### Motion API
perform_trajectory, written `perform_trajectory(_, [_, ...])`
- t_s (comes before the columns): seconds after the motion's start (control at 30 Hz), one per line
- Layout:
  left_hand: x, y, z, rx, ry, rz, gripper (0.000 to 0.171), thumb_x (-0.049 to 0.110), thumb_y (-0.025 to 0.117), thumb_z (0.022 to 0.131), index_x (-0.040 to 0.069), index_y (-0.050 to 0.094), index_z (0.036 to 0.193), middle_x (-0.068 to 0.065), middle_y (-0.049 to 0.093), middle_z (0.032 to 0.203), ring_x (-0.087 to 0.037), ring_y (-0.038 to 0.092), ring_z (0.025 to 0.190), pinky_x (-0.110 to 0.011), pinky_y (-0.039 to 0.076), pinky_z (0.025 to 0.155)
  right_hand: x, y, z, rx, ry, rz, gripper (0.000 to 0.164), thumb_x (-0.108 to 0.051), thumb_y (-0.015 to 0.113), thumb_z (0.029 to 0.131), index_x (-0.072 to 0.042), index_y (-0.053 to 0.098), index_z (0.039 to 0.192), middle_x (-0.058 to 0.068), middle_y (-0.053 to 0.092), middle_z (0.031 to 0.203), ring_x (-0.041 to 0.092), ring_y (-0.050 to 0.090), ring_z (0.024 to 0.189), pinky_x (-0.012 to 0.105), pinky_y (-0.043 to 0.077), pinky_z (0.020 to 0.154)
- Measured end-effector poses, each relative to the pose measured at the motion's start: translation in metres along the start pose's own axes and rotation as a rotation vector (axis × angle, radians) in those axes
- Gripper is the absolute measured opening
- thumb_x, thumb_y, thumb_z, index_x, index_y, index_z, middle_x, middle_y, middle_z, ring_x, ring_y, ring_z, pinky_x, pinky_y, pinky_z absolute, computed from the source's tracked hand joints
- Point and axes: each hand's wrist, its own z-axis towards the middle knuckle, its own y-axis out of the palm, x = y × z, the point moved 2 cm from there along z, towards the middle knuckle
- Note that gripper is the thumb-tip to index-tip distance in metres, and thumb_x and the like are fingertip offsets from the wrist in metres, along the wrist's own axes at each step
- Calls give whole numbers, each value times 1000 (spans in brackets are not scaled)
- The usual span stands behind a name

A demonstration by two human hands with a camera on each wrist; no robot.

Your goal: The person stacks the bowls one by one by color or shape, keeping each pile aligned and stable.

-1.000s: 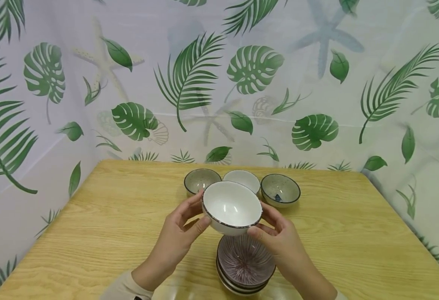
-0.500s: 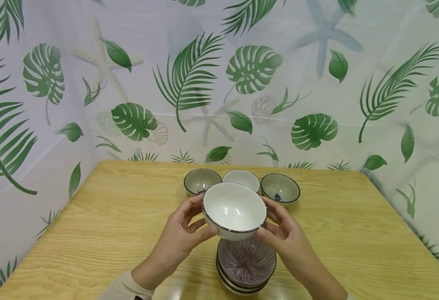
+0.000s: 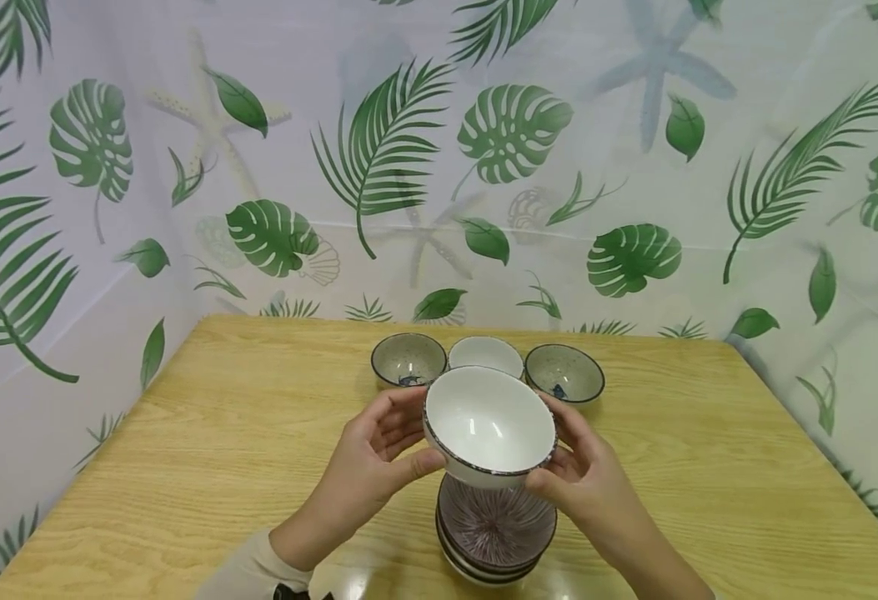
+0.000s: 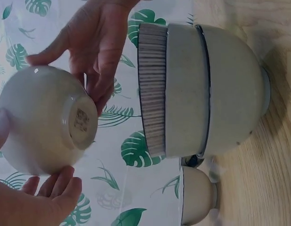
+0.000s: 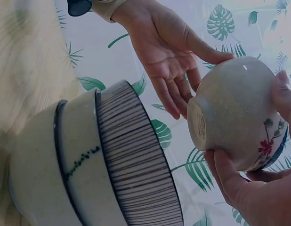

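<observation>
Both hands hold a white bowl (image 3: 491, 421) with a dark speckled rim in the air, its mouth tilted toward me. My left hand (image 3: 378, 467) grips its left side, thumb near the front rim. On the opposite side my right hand (image 3: 589, 475) holds it in the same way. A red flower is painted on the outside of the bowl (image 5: 239, 113) in the right wrist view, and its foot ring faces the stack. Close below stands a stack of bowls (image 3: 497, 533), the top one (image 4: 152, 89) lined with purple-brown rays and striped outside.
Behind the held bowl, a row on the wooden table (image 3: 258, 400) has a grey bowl (image 3: 408, 358) at left, a white bowl (image 3: 486, 352) in the middle and another grey bowl (image 3: 566, 371) at right. A leaf-patterned cloth (image 3: 408, 167) hangs behind the table.
The held bowl and both hands have shifted a little to the right and downward, and the bowl looks slightly larger. The stack and back row stay in place.
</observation>
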Motion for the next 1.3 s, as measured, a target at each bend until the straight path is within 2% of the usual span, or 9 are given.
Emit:
perform_trajectory(0.17, [-3,0,3,-109,3,2,84,36,76,70,7,40,141,-14,49,123,-26,49,112,-40,42,94,-1,-5,-2,-82,-16,24,73,-26,67,84,-1,31,142,16,37,136,29,51,109,34,46,87])
perform_trajectory(0.27, [-4,1,4,-142,0,16,84,39,76,68,11,43,140,-10,48,126,-24,47,113,-40,42,94,-2,-9,-3,-150,-29,41,74,-21,65,86,-2,26,146,15,30,142,30,48,114,36,46,89])
perform_trajectory(0.47, [-1,5,6,-164,19,43,85,36,79,67,5,43,137,-8,50,130,-21,46,116,-39,42,95,-2,-15,-5,-222,-36,45,80,-18,66,84,-4,21,148,14,22,149,30,39,123,38,43,92])
perform_trajectory(0.6, [-1,7,6,-171,18,80,87,33,82,64,3,43,136,-8,51,129,-20,46,116,-38,41,95,0,-20,-6,-200,-81,-82,79,-22,68,83,-2,26,146,14,30,145,26,39,124,32,40,95])
perform_trajectory(0.73, [-3,6,4,-196,8,145,93,29,84,62,7,39,140,-6,49,129,-18,44,117,-36,40,96,3,-26,-7,-215,-129,-226,81,-27,71,80,0,31,144,13,37,142,24,37,126,27,36,99])
perform_trajectory(0.93, [-5,7,1,-249,-30,292,93,18,87,58,15,42,140,4,49,129,-12,40,120,-36,39,97,7,-32,-11,-239,-172,-345,85,-24,77,73,-2,34,143,12,45,135,19,46,112,27,42,84])
perform_trajectory(1.07, [-8,8,0,-267,-64,316,92,20,87,58,15,44,139,7,50,128,-11,40,120,-41,37,97,9,-34,-15,-215,-161,-404,90,-16,82,65,-4,37,142,10,49,128,16,47,103,27,44,76])
perform_trajectory(1.2, [-12,9,-1,-276,-70,322,92,21,88,57,15,44,138,6,49,129,-11,39,121,-45,37,97,12,-36,-17,-204,-110,-426,92,-12,83,62,-8,38,142,8,49,128,14,46,106,27,44,77])
perform_trajectory(1.3, [-15,9,-2,-278,-71,328,93,22,88,57,15,44,139,7,48,130,-10,38,122,-46,36,97,14,-38,-18,-201,-108,-444,92,-11,84,61,-9,39,141,7,48,129,13,44,110,27,44,78])
